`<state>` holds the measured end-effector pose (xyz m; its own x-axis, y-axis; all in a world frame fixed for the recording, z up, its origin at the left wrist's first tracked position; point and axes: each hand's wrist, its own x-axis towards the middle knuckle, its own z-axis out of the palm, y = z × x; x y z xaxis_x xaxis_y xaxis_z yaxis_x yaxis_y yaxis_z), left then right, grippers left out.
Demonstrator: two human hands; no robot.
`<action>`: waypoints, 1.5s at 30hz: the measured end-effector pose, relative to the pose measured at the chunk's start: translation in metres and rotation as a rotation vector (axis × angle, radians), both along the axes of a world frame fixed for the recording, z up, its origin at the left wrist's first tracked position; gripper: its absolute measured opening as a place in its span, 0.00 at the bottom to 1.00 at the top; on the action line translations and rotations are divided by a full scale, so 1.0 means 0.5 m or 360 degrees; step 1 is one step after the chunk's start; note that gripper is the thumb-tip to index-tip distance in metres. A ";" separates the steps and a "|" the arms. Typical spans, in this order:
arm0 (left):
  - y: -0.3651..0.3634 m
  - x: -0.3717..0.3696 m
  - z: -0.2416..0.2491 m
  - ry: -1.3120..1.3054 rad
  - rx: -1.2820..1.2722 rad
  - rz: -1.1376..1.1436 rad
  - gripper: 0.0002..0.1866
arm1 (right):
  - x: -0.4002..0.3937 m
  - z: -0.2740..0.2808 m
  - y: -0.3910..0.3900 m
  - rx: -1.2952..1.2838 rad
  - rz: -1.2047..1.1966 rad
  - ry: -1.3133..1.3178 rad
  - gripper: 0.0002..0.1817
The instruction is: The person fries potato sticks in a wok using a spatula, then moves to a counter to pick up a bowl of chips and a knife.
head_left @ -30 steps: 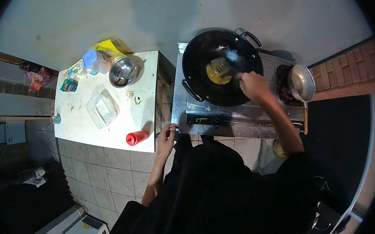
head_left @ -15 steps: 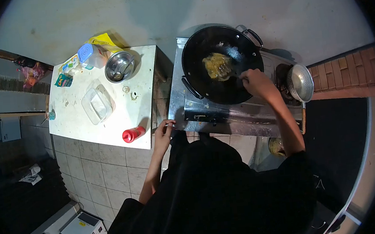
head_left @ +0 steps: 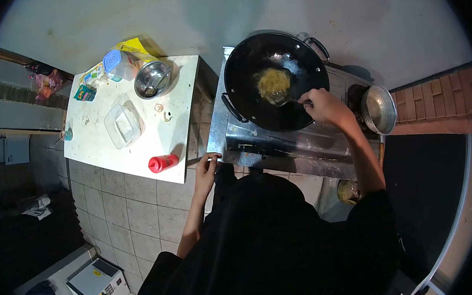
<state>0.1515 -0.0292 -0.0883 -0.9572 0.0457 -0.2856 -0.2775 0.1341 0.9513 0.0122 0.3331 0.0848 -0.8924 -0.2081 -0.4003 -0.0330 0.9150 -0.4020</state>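
Observation:
A black two-handled wok (head_left: pixel 250 110) sits on the metal stove (head_left: pixel 302 148). Inside it lies a clump of yellowish-brown food (head_left: pixel 273 82), glossy and loose. My right hand (head_left: pixel 321 106) is closed around the handle of a spatula (head_left: pixel 281 100), whose blade touches the lower side of the food. Beside the stove's front left corner is my left hand (head_left: pixel 207 168), with its fingers curled together. Anything between those fingers is too small to make out.
Right of the wok stands a silver saucepan (head_left: pixel 380 108) with a wooden handle. On the white table (head_left: pixel 94 147) at left are a metal bowl (head_left: pixel 152 80), a clear plastic container (head_left: pixel 122 126), a red bottle (head_left: pixel 163 163), a blue-lidded tub (head_left: pixel 118 65) and several packets.
The spatula and my right hand have shifted slightly left and down in the wok, and the food is gathered into a rounder clump. My left hand stays at the stove corner.

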 end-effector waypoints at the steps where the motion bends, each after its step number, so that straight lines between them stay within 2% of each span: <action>1: 0.004 0.004 -0.006 0.0016 0.0027 0.0012 0.10 | 0.000 -0.001 -0.002 -0.0002 0.0004 0.0000 0.14; 3: 0.017 0.009 0.008 0.0034 0.0044 0.0028 0.10 | -0.002 -0.004 -0.008 -0.0197 0.0108 0.0149 0.14; 6: 0.035 0.016 0.025 0.0024 0.0075 0.0048 0.10 | -0.013 -0.057 -0.012 -0.0151 -0.0021 0.0408 0.14; 10: 0.051 0.031 0.014 -0.0024 0.0170 0.0040 0.10 | -0.009 -0.037 0.004 0.0030 -0.0086 0.0437 0.14; 13: 0.064 0.041 0.016 -0.0043 0.0179 0.0095 0.10 | -0.005 -0.025 0.019 0.0046 0.0088 0.0262 0.14; 15: 0.071 0.045 0.019 -0.0055 0.0162 0.0120 0.11 | -0.005 -0.020 0.013 -0.0171 0.0208 0.0258 0.14; 19: 0.080 0.051 0.022 -0.0020 0.0152 0.0116 0.11 | -0.024 -0.074 0.004 -0.0163 0.0021 0.0446 0.14; 20: 0.082 0.052 0.024 0.0000 0.0151 0.0117 0.11 | -0.026 -0.071 0.009 -0.0166 0.0024 0.0466 0.14; 22: 0.085 0.056 0.027 -0.0014 0.0161 0.0163 0.11 | -0.020 -0.067 0.020 0.0113 0.0017 0.0363 0.14; 24: 0.083 0.059 0.024 0.0006 0.0143 0.0164 0.11 | -0.012 -0.032 0.028 0.0102 0.0070 0.0289 0.15; 26: 0.084 0.065 0.020 0.0016 0.0148 0.0206 0.11 | -0.007 -0.026 0.045 -0.0217 0.0206 0.0247 0.15; 30: 0.087 0.070 0.024 0.0017 0.0143 0.0240 0.11 | 0.029 0.041 0.038 -0.0252 0.0054 0.0357 0.14; 32: 0.089 0.073 0.025 0.0006 0.0139 0.0246 0.11 | 0.033 0.047 0.052 -0.0202 -0.0079 0.0282 0.14; 37: 0.104 0.071 0.033 -0.0020 0.0144 0.0250 0.11 | 0.055 0.062 0.084 -0.0044 -0.0104 0.0662 0.14; 45: 0.118 0.075 0.028 0.0019 0.0186 0.0225 0.12 | 0.062 0.054 0.087 0.0154 -0.0099 0.0752 0.15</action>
<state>0.1892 0.0299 -0.0741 -0.9598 -0.0575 -0.2747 -0.2742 -0.0172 0.9615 0.0430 0.3768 0.1117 -0.9908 -0.1304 0.0369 -0.1355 0.9535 -0.2693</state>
